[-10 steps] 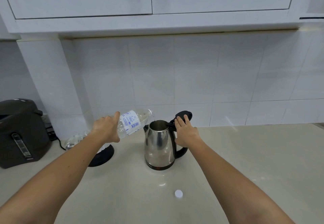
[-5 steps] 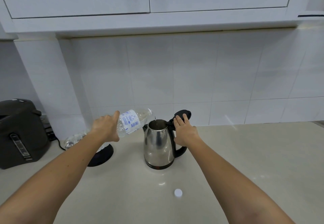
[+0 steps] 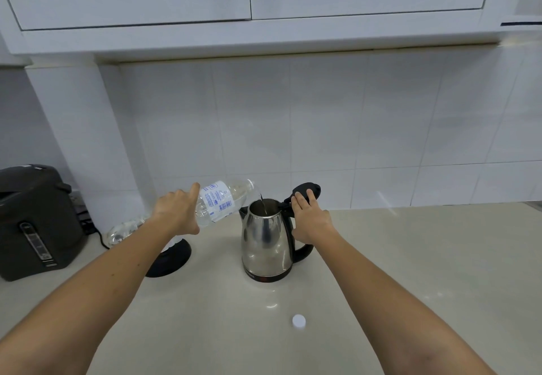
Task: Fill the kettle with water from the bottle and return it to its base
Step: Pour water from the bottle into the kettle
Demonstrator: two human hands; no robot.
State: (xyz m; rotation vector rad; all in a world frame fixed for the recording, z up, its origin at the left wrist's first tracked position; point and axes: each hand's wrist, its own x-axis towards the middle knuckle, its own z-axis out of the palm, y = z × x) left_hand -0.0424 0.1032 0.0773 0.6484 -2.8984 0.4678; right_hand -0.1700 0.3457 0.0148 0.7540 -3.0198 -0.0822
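Note:
A steel kettle (image 3: 265, 242) stands on the pale counter, off its base, with its black lid (image 3: 308, 190) tipped back open. My right hand (image 3: 311, 219) rests on the kettle's black handle and holds the lid back. My left hand (image 3: 179, 213) grips a clear plastic bottle (image 3: 223, 200) with a white and blue label. The bottle is tilted with its neck over the kettle's mouth, and a thin stream of water runs from it into the kettle. The round black kettle base (image 3: 173, 260) lies to the left, partly hidden under my left forearm.
A white bottle cap (image 3: 299, 321) lies on the counter (image 3: 410, 257) in front of the kettle. A dark grey hot-water pot (image 3: 35, 222) stands at the far left with cables behind it. The tiled wall and white cabinets rise behind.
Both hands, the bottle and the kettle stay in place. The water stream from the bottle's neck into the kettle shows more clearly now.

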